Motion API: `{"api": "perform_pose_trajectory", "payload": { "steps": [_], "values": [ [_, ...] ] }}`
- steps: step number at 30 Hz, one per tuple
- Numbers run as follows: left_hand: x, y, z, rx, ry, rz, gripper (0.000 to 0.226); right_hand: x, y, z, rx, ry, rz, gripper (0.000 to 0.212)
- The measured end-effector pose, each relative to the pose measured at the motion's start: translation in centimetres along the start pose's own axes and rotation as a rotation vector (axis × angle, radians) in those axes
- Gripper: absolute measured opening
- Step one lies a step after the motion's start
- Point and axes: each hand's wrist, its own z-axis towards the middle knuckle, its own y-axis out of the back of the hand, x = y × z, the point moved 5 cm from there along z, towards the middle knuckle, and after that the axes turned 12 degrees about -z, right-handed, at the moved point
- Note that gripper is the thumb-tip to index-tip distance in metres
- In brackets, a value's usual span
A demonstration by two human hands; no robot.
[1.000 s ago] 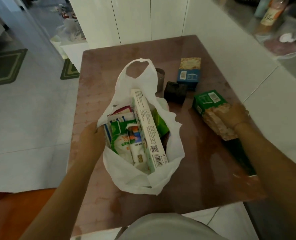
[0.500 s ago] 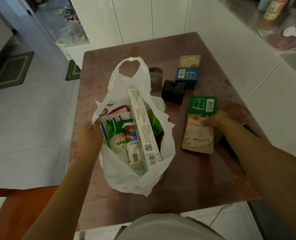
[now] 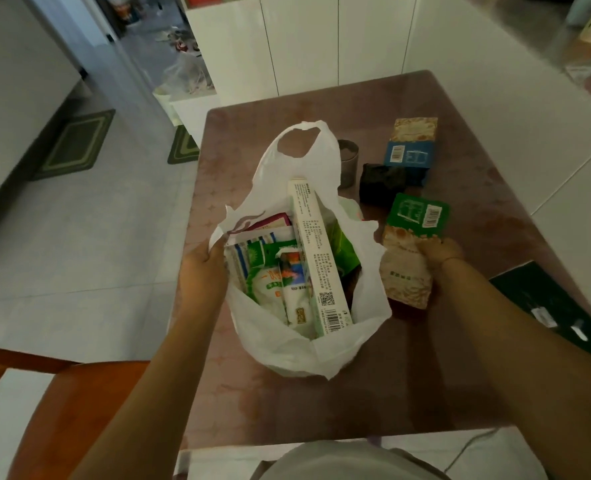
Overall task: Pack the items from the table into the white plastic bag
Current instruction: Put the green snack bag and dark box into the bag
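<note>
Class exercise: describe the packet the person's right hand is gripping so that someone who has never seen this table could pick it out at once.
Start at the white plastic bag in the middle of the table. Just right of it, the right hand holds a flat packet. Unlike the blue-ended packet behind it, this one has a green end.

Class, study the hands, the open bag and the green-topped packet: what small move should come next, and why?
Probably lift the green-topped packet over into the white plastic bag. The right hand grips it beside the bag, and the left hand holds the rim open, with room right of the long carton.
</note>
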Motion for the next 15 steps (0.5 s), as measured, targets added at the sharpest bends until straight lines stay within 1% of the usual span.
{"api": "perform_pose_trajectory", "payload": {
  "steps": [2,4,6,8,10,12,13,15],
  "values": [
    [0.0,0.2,0.1,0.001,0.001,-0.008,0.034,0.7,1.0,-1.0,-0.069,0.087,-0.046,0.028],
    [0.0,0.2,0.2,-0.003,0.002,-0.008,0.034,2.0,2.5,-2.2,-0.149,0.210,-0.081,0.010],
    [0.1,0.2,0.4,-0.007,0.002,-0.001,0.037,4.2,4.2,-4.1,-0.229,0.362,-0.074,0.018],
    [0.3,0.2,0.6,0.001,0.007,0.011,0.041,7.1,5.8,-6.9,-0.260,0.479,0.019,0.013],
    [0.3,0.0,0.6,0.020,0.019,0.011,0.045,10.5,6.6,-10.5,-0.242,0.607,0.142,0.013],
    [0.3,-0.1,0.5,0.046,0.024,0.000,0.044,13.3,5.9,-14.0,-0.156,0.700,0.250,0.015],
    [0.1,-0.2,0.4,0.057,0.019,-0.016,0.042,14.2,4.8,-15.3,-0.118,0.729,0.254,0.014],
    [-0.1,-0.1,0.2,0.072,0.009,-0.058,0.042,14.9,1.6,-17.6,-0.083,0.758,0.147,0.015]
  ]
}}
